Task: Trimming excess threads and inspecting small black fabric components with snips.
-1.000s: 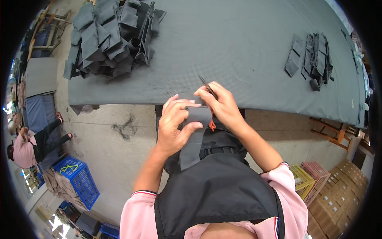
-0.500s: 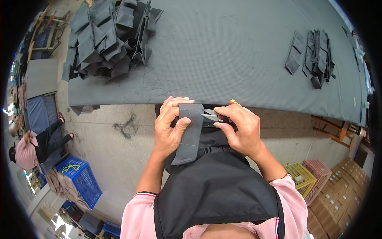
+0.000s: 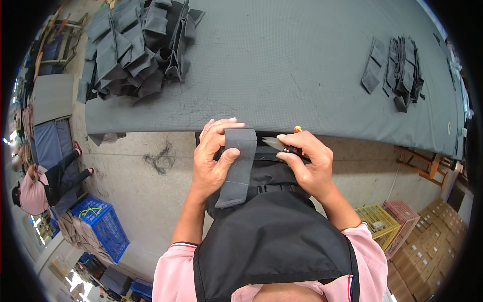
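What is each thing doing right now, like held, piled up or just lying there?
Long grey fabric strip: held up by left hand, hanging down.
Small metal snips: gripped in right hand.
Big heap of grey fabric pieces: piled on table.
Small grey stack: lying flat.

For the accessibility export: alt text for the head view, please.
A person's left hand holds a dark grey fabric strip while the right hand brings small snips to its top edge, at a grey table bearing two fabric piles.
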Available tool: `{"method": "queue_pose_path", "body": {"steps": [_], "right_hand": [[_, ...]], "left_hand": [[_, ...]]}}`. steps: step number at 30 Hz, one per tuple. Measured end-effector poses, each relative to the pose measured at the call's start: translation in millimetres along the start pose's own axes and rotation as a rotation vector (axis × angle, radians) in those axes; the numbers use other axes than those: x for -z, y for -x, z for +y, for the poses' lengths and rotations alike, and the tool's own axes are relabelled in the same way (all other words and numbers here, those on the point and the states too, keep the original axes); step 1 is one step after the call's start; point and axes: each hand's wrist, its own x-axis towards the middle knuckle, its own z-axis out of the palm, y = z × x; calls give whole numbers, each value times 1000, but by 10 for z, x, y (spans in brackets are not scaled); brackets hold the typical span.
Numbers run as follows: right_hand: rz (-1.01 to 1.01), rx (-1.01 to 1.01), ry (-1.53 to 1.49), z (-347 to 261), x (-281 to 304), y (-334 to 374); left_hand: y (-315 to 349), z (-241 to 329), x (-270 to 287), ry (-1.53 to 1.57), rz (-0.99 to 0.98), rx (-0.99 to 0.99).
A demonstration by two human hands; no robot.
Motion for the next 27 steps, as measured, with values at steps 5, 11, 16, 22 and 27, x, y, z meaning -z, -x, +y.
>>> {"method": "queue_pose_path", "body": {"steps": [5, 11, 16, 22, 27], "right_hand": [[-135, -140, -152, -41, -48, -26], [-222, -86, -34, -113, -24, -107], [-213, 85, -17, -41, -113, -115], [-121, 180, 44, -27, -182, -74], [83, -180, -233, -101, -121, -1]], "left_hand": [[-2, 16, 13, -7, -27, -22], [19, 7, 19, -6, -68, -10], [20, 15, 18, 5, -88, -17], [39, -13, 15, 14, -77, -23], [-49, 15, 35, 59, 51, -52]]}}
